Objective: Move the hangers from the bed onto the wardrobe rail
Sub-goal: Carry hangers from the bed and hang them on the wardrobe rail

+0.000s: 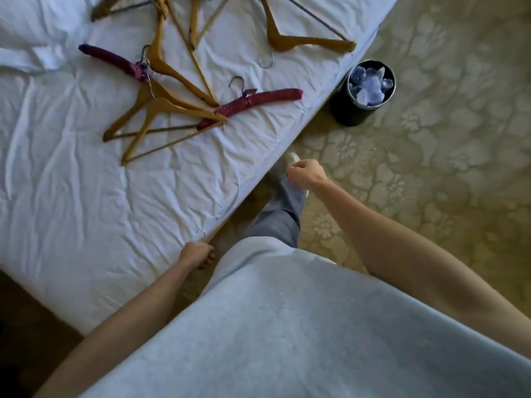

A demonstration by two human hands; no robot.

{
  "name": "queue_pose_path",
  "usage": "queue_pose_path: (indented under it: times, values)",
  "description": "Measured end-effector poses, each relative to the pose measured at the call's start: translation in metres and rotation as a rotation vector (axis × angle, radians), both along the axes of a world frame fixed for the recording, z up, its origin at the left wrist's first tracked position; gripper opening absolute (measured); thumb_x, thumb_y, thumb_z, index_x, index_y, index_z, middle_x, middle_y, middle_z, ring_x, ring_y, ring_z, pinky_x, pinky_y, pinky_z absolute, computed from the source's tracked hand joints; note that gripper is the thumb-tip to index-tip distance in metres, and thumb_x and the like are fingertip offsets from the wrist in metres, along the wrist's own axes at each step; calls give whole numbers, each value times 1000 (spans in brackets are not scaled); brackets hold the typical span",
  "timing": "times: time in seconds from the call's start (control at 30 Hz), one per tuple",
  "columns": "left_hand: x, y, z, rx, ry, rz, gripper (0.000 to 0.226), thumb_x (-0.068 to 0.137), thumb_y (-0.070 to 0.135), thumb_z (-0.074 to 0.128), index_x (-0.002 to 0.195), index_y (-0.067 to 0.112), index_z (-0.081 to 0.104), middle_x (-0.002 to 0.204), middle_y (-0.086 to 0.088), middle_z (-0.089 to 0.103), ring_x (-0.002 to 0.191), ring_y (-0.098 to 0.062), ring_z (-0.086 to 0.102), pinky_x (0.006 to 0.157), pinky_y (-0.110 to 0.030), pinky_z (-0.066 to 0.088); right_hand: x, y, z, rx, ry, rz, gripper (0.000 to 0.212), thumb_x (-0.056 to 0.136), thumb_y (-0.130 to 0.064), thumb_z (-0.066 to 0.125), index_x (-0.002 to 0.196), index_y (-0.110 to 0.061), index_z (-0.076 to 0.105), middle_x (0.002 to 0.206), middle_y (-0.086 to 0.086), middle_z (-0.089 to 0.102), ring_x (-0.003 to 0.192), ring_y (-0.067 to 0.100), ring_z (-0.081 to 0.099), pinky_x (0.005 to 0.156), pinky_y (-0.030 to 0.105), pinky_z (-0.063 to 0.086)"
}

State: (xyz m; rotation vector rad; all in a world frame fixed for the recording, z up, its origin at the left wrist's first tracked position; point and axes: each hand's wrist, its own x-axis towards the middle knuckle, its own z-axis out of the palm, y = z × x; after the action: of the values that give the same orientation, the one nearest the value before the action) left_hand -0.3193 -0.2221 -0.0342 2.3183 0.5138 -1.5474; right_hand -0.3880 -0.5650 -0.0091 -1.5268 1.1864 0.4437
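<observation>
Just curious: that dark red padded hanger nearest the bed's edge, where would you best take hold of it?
Probably at the neck of the padded hanger, just below its dark hook, coming from above. It lies flat, the middle is clear, and its left end rests among the wooden hangers, so lifting there should free it.

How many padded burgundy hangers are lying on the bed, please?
2: one padded burgundy hanger lies left of the wooden pile, the other nearer the bed edge. More could lie beyond the picture's top.

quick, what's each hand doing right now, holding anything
Left hand: loosely curled shut at the edge of the bed, holding nothing.
Right hand: loosely curled shut over the carpet, holding nothing.
</observation>
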Motion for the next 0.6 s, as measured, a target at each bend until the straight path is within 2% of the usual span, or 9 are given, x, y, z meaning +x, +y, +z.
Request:
queue_pose_path:
  times: [0.07,0.13,0.23,0.3,0.37,0.5,0.6]
  values:
    - [14,-28,-19,-7,16,68,20,89,13,59,77,1,70,60,-10,64,51,-23,54,52,-27,40,26,-35,-3,-11,3,55,18,91,-20,58,94,-13,74,82,1,73,70,11,66,61,21,50]
    - [29,-66,-32,-10,3,135,22,93,14,58,80,1,69,56,-10,63,50,-23,54,49,-27,40,41,-72,-6,-12,40,102,18,92,-21,57,91,-13,74,83,2,73,72,13,65,59,22,51]
    - [52,-149,-12,-44,-17,168,22,93,14,61,77,2,70,60,-12,64,48,-23,55,44,-25,42,46,-130,-8,-18,159,213,23,88,-25,61,89,-8,76,84,7,73,72,18,63,71,36,57]
    - [73,-214,0,-113,-17,135,22,93,14,62,74,5,69,63,-10,65,48,-19,56,41,-21,43,49,-174,-13,-46,207,237,25,88,-24,61,93,-5,77,87,10,75,72,19,63,76,39,59]
    - [97,-275,2,-189,-48,127,24,95,15,60,74,7,69,71,-12,69,52,-17,58,46,-22,47,56,-215,-15,-67,240,240,25,89,-20,59,95,-4,77,90,11,76,71,18,64,77,38,60]
    - [136,-373,9,-274,-118,151,22,96,18,57,85,7,73,81,-8,75,63,-17,65,57,-28,53,94,-273,-13,-91,251,334,21,90,-16,58,92,-6,77,90,10,76,67,15,63,64,27,55]
    - [163,-423,3,-274,-172,270,19,92,16,56,88,7,72,80,-8,75,61,-18,66,63,-33,60,142,-303,-19,-92,211,409,16,89,-19,62,82,-12,75,89,10,76,74,20,68,73,35,60]
